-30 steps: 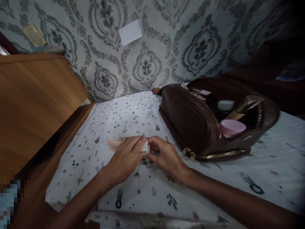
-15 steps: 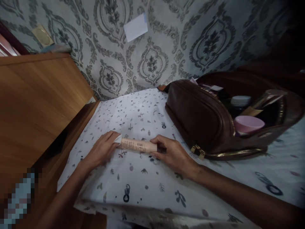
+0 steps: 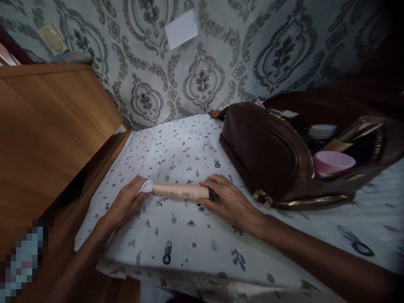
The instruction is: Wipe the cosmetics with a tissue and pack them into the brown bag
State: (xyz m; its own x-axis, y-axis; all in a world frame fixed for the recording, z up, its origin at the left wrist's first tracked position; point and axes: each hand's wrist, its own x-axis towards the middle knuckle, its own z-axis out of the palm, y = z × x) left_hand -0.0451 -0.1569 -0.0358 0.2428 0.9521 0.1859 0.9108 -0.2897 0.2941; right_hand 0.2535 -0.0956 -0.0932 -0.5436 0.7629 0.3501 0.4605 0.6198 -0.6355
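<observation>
A peach-coloured tube (image 3: 180, 192) with small print lies sideways on the patterned white cloth (image 3: 176, 240). My right hand (image 3: 232, 202) is closed around the tube's right end, where a dark cap shows. At the tube's left end, my left hand (image 3: 126, 202) pinches a small white wad (image 3: 145, 186), perhaps tissue, against it. An open brown leather pouch (image 3: 268, 155) with a gold zipper lies just right of my right hand.
Inside the pouch are a pink lid (image 3: 334, 162), a white-capped jar (image 3: 322, 131) and other small items. A wooden cabinet (image 3: 47, 126) stands at the left. Patterned wallpaper with a white paper note (image 3: 181, 28) rises behind. The cloth's front edge hangs near me.
A second ago both hands met over the tube's right end. Since then my left hand has slid with the white wad along the tube to its left end; my right hand stayed holding it.
</observation>
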